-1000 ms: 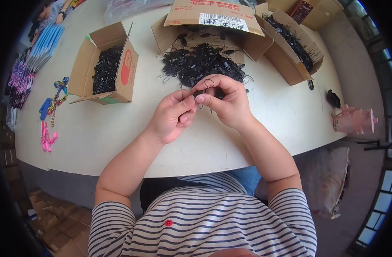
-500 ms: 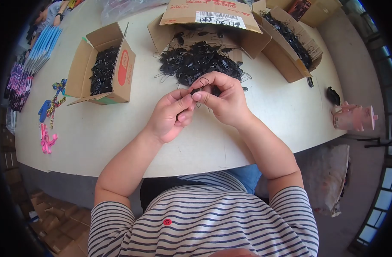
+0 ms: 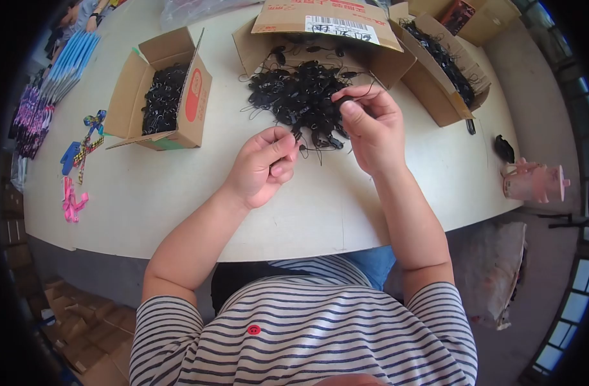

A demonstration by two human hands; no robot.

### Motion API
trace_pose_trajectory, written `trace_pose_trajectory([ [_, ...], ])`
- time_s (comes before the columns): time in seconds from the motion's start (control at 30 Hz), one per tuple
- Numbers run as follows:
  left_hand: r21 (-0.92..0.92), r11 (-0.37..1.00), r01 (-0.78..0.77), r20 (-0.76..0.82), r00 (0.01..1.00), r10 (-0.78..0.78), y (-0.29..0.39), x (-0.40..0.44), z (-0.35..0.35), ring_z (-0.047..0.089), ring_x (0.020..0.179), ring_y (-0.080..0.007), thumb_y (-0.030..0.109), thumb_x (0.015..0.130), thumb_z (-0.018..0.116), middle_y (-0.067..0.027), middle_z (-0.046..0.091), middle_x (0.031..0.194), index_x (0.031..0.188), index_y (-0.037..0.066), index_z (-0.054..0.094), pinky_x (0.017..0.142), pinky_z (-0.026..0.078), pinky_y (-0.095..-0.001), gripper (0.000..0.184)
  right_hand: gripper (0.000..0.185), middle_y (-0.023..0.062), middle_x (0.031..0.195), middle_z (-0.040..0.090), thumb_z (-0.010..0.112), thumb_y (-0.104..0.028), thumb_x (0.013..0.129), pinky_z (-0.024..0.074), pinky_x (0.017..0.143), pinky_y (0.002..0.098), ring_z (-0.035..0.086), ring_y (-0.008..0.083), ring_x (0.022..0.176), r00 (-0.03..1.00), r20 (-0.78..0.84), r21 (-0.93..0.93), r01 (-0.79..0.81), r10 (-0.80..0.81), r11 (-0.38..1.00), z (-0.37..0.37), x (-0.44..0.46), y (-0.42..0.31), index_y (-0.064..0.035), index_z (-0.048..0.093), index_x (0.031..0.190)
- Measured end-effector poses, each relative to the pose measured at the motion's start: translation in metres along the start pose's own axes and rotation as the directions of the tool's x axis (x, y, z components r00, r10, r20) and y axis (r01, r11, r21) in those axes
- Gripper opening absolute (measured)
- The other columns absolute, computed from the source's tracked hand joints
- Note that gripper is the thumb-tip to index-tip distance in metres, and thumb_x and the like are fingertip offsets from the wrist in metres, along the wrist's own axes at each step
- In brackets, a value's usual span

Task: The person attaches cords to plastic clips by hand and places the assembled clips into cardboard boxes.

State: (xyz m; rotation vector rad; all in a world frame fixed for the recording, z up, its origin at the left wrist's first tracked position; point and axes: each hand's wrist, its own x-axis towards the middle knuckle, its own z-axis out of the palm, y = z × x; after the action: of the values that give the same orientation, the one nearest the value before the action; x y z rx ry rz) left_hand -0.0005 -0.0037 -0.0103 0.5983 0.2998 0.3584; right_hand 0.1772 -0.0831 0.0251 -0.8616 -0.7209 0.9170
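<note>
A heap of small black clips with thin cord loops (image 3: 288, 90) spreads on the table in front of me. Over its near right edge, my right hand (image 3: 378, 128) pinches a black piece with a thin cord (image 3: 341, 100) between thumb and forefinger. My left hand (image 3: 265, 164) is closed at the near left of the heap, thumb pressed on the forefinger. Something dark shows at its fingertips, but against the heap I cannot make out what it is. The hands are apart from each other.
An open carton (image 3: 201, 103) of black clips stands left; a tipped carton (image 3: 371, 29) lies behind the heap. Another carton (image 3: 429, 96) of corded pieces stands right, near a pink cup (image 3: 532, 182). Colourful straps (image 3: 74, 199) lie left. Another person's hand (image 3: 92, 22) shows far left.
My hands were together over the heap's near edge. My right hand has moved away to the right and slightly up with the black piece; my left hand has stayed nearly in place.
</note>
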Motion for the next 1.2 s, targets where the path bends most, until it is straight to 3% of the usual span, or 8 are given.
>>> trace_pose_trajectory([
  [0.27, -0.252, 0.964, 0.084, 0.113, 0.992, -0.057, 0.007, 0.002, -0.004, 0.037, 0.054, -0.0088, 0.021, 0.084, 0.046, -0.0036, 0.043, 0.074, 0.081, 0.007, 0.046, 0.04, 0.027, -0.0184, 0.015, 0.029, 0.0089, 0.095, 0.053, 0.042, -0.026, 0.093, 0.0349, 0.05, 0.02, 0.042, 0.0106, 0.065, 0.927, 0.284, 0.676, -0.374, 0.244, 0.635, -0.027, 0.014, 0.009, -0.002, 0.052, 0.104],
  [0.47, -0.246, 0.966, 0.08, 0.135, 0.99, -0.048, 0.008, 0.0, -0.002, 0.036, 0.054, -0.0097, 0.025, 0.085, 0.045, -0.0036, 0.042, 0.074, 0.079, 0.007, 0.045, 0.04, 0.026, -0.019, 0.019, 0.042, 0.0158, 0.097, 0.058, 0.038, -0.039, 0.093, 0.0444, 0.056, 0.0279, 0.055, 0.0216, 0.075, 0.893, -0.11, 0.655, -0.265, 0.436, 0.708, -0.003, 0.011, -0.016, -0.0008, 0.053, 0.095],
  [0.67, -0.209, 0.975, 0.073, 0.067, 0.996, -0.061, 0.007, 0.001, -0.001, 0.036, 0.053, -0.0086, 0.023, 0.086, 0.044, -0.0028, 0.042, 0.072, 0.074, 0.009, 0.044, 0.039, 0.025, -0.0184, 0.019, 0.04, 0.0131, 0.091, 0.058, 0.039, -0.039, 0.092, 0.0431, 0.055, 0.0256, 0.055, 0.0212, 0.076, 0.969, 0.144, 0.643, -0.247, 0.203, 0.725, -0.042, 0.017, -0.026, -0.0023, 0.054, 0.095],
  [0.77, -0.206, 0.976, 0.067, 0.048, 0.997, -0.058, 0.009, 0.001, -0.001, 0.036, 0.052, -0.0082, 0.022, 0.086, 0.044, -0.0026, 0.042, 0.071, 0.073, 0.009, 0.043, 0.039, 0.025, -0.0183, 0.019, 0.036, 0.0122, 0.09, 0.058, 0.038, -0.035, 0.093, 0.0431, 0.058, 0.0261, 0.055, 0.0206, 0.076, 0.99, -0.073, 0.589, -0.052, 0.117, 0.806, -0.049, 0.022, -0.073, -0.0032, 0.054, 0.094],
  [1.0, -0.214, 0.973, 0.083, 0.063, 0.996, -0.071, 0.006, 0.0, -0.002, 0.037, 0.051, -0.009, 0.02, 0.086, 0.043, -0.0035, 0.046, 0.072, 0.073, 0.009, 0.045, 0.039, 0.025, -0.0194, 0.017, 0.027, 0.0095, 0.091, 0.057, 0.047, -0.03, 0.09, 0.0448, 0.064, 0.0321, 0.054, 0.0209, 0.077, 0.862, -0.431, -0.021, 0.285, -0.266, 0.958, -0.1, 0.106, -0.175, -0.0035, 0.055, 0.094],
  [1.1, -0.225, 0.971, 0.078, 0.064, 0.996, -0.065, 0.01, 0.0, 0.001, 0.037, 0.051, -0.0091, 0.021, 0.087, 0.042, -0.0035, 0.046, 0.072, 0.073, 0.009, 0.045, 0.039, 0.025, -0.0193, 0.019, 0.034, 0.0085, 0.097, 0.056, 0.054, -0.033, 0.086, 0.0448, 0.063, 0.0342, 0.054, 0.0209, 0.078, 0.869, -0.484, -0.531, -0.197, -0.104, 0.824, -0.109, 0.113, -0.181, -0.0015, 0.054, 0.101],
  [1.13, -0.226, 0.971, 0.076, 0.064, 0.996, -0.064, 0.01, 0.0, 0.002, 0.037, 0.051, -0.0091, 0.022, 0.088, 0.042, -0.0034, 0.046, 0.072, 0.073, 0.009, 0.045, 0.039, 0.025, -0.0193, 0.019, 0.043, 0.0083, 0.12, 0.05, 0.054, -0.034, 0.086, 0.0462, 0.075, 0.0323, 0.051, 0.0219, 0.099, 0.88, -0.472, -0.646, -0.384, 0.051, 0.66, -0.115, 0.112, -0.185, -0.0058, 0.05, 0.119],
  [1.2, -0.23, 0.971, 0.071, 0.057, 0.997, -0.059, 0.011, 0.0, 0.001, 0.037, 0.051, -0.0091, 0.023, 0.088, 0.042, -0.0033, 0.046, 0.071, 0.073, 0.009, 0.044, 0.04, 0.024, -0.0192, 0.02, 0.046, 0.0083, 0.124, 0.046, 0.054, -0.036, 0.086, 0.0466, 0.075, 0.0321, 0.049, 0.0206, 0.105, 0.85, -0.525, -0.794, -0.505, 0.036, 0.34, -0.108, 0.106, -0.186, -0.0057, 0.049, 0.121],
])
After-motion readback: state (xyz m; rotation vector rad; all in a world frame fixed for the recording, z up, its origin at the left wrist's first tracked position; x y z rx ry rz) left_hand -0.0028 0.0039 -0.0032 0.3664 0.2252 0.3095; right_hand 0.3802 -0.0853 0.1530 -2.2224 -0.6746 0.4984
